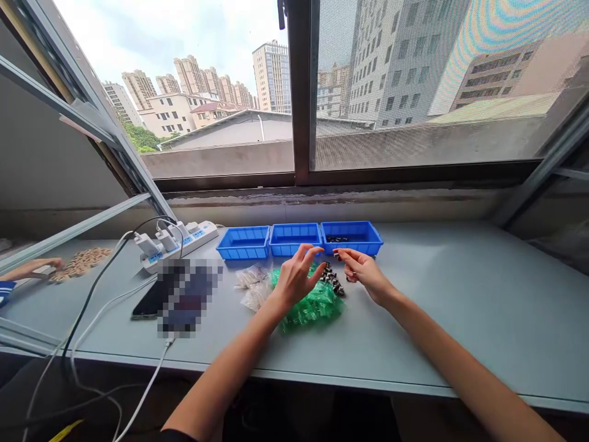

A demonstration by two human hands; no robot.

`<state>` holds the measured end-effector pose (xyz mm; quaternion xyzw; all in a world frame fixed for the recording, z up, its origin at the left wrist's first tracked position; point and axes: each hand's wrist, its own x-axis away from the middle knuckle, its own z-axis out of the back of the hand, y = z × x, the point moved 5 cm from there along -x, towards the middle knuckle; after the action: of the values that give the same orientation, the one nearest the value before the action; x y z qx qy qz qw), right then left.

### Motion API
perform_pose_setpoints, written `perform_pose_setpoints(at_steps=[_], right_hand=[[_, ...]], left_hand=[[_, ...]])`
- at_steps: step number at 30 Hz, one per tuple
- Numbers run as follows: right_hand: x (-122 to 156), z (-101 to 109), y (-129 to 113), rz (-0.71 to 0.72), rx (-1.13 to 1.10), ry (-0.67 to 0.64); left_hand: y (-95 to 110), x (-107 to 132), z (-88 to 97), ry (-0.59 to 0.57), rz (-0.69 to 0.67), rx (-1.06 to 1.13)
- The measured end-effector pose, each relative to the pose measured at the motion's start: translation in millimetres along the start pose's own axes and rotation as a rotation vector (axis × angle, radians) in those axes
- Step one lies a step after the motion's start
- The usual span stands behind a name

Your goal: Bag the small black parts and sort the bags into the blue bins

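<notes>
My left hand hovers with fingers spread above a green plastic bag of small parts, holding nothing. My right hand pinches a small dark part between thumb and fingertips, just in front of the rightmost blue bin. A little heap of dark metal parts lies on the table between my hands. That right bin has a few dark parts inside. The middle blue bin and left blue bin stand beside it in a row.
Clear bags of small parts lie left of the green bag. A white power strip with chargers and cables, and phones, sit at the left. Another person's hand shows at the far left near tan pieces. A window runs behind the grey table.
</notes>
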<state>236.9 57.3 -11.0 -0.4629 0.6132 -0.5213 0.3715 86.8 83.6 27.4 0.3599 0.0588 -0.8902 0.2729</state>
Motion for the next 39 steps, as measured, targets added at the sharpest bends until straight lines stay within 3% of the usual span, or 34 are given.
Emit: perform_pose_setpoints(at_steps=[11,21,25,29,34,39], right_hand=[[-11,38,-9,0.177,0.082,0.321],[-10,44,-18,0.336,0.475,0.381],[-7,41,-23,0.383,0.531,0.409],[-5,39,-26,0.4,0.586,0.381],[-3,26,-27,0.435,0.675,0.16],[1,20,-27,0.387,1.076,0.075]], left_hand=[[2,-2,-0.6,-0.046,0.021,0.008],[3,-3,-1.4,-0.09,0.052,0.007],[2,-3,-1.5,-0.083,0.047,0.012],[3,-3,-1.5,-0.069,0.033,0.014],[3,-3,-1.7,-0.071,0.027,0.011],[2,-3,-1.1,-0.071,0.035,0.01]])
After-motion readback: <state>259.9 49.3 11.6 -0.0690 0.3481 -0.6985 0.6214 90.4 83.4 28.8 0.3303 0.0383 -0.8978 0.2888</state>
